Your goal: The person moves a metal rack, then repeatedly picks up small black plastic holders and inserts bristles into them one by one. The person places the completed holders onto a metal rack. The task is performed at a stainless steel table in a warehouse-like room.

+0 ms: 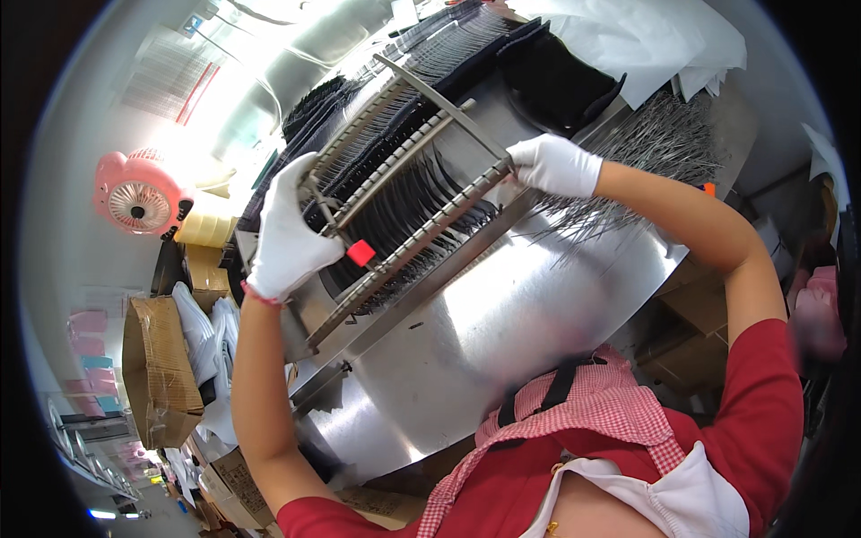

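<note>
A slotted metal rack (421,235), with notched bars and plain end bars, is tilted over the steel worktop. My left hand (291,233), in a white glove, spans the rack's left end, thumb on the near side and fingers over the far side. A small red block (361,253) sits by that thumb. My right hand (558,166), also gloved in white, is closed around the rack's right corner, its fingertips partly hidden. Thin curved black pieces (435,184) show between the bars in a close row; whether the rack holds them I cannot tell.
More black pieces (448,54) are lined up behind the rack, near a black curved panel (560,76). Thin metal wires (659,143) lie heaped at right beside white sheets (641,40). A pink fan (142,202) and a cardboard box (161,372) stand at left. The steel worktop (502,305) extends toward me.
</note>
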{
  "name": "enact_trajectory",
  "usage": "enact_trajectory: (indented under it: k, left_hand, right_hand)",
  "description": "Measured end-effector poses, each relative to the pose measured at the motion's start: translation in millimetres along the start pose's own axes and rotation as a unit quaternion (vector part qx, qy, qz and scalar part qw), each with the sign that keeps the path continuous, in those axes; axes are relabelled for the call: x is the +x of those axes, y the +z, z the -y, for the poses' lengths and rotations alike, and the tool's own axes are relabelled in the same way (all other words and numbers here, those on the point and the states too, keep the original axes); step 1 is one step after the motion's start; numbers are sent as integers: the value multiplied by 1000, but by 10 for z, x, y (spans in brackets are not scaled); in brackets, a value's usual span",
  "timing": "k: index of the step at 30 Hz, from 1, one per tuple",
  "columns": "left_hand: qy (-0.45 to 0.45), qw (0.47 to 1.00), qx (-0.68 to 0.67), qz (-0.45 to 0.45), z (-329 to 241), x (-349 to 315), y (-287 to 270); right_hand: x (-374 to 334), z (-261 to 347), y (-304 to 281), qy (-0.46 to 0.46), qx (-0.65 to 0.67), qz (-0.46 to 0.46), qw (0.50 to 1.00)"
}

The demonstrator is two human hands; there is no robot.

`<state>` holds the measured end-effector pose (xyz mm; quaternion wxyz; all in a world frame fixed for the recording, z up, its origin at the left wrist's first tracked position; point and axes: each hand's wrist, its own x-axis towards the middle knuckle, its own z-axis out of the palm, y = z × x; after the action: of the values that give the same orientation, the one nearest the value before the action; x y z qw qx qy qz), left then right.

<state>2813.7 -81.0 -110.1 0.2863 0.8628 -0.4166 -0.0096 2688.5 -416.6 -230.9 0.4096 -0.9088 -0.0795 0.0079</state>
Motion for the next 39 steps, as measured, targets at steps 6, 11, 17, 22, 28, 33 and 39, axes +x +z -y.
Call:
enact_trajectory:
  k: [6, 11, 17, 22, 28, 33, 39]
  left_hand:
    - [-60, 993, -82, -60, -437, -358, -157]
    - [-1, 987, 28, -159, -760, -409, 207]
    - [-8, 955, -78, -285, -1276, -138, 787]
    - [-44, 936, -193, -292, -1700, 57, 1001]
    - [-163, 812, -548, -120, -1849, 144, 770]
    - [-186, 817, -545, -41, -1400, -15, 650]
    - [-23, 663, -738, 120, -1235, -240, 419]
  right_hand:
    - [-608, -620, -692, 36, -136, 150, 979]
    - [-1104, -957, -1241, 5, -458, -157, 875]
    - [-1008, 1109, -841, -297, -285, -187, 892]
    - [-763, 1449, -857, -368, -389, -207, 819]
    - [-397, 1522, -2054, -214, -336, -548, 736]
    - [-403, 1593, -2780, 215, -503, -40, 836]
    - [-286, 2665, -1907, -257, -10, 13, 966]
